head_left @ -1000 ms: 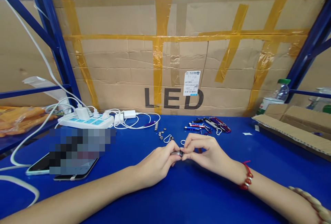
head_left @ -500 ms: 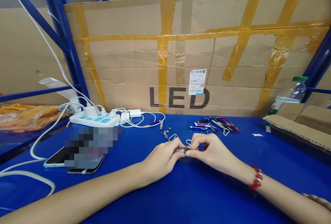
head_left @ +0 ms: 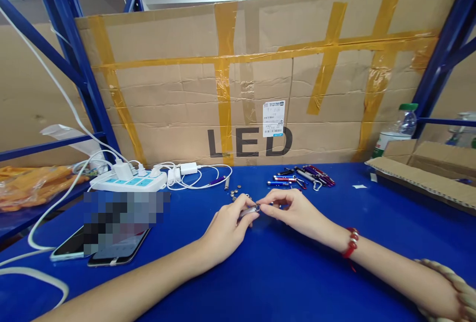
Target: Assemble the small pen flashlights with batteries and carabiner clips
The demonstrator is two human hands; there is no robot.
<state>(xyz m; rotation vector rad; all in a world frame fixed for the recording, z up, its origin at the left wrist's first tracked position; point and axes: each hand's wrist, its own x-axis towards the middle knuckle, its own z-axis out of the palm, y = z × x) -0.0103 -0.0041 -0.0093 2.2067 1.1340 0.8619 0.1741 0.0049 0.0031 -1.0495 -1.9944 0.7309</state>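
A small silver penlight tube [head_left: 248, 211] lies between the thumb and fingers of my left hand [head_left: 221, 227], its dark end pointing right. My right hand [head_left: 297, 209] is closed in a pinch right at that end. What its fingertips hold, if anything, is hidden. Just beyond my left hand lie several small round button cells [head_left: 233, 193], with a metal clip partly covered by the fingers. Further back rests another slim silver tube [head_left: 227, 182]. Behind my right hand is a pile of red, blue, purple and silver penlights [head_left: 316, 175] with carabiner clips.
At left, a white power strip [head_left: 128, 181] carries chargers and tangled white cables [head_left: 201, 180]. Two phones [head_left: 119, 250] lie nearer, partly pixelated. An open cardboard box [head_left: 420, 180] and a green-capped bottle [head_left: 399, 128] stand at right. A large taped cardboard sheet [head_left: 178, 94] closes the back.
The view has shifted slightly to the right. My right fingertips have moved a little off the tube's dark end, which shows more plainly; the tube stays in my left hand.
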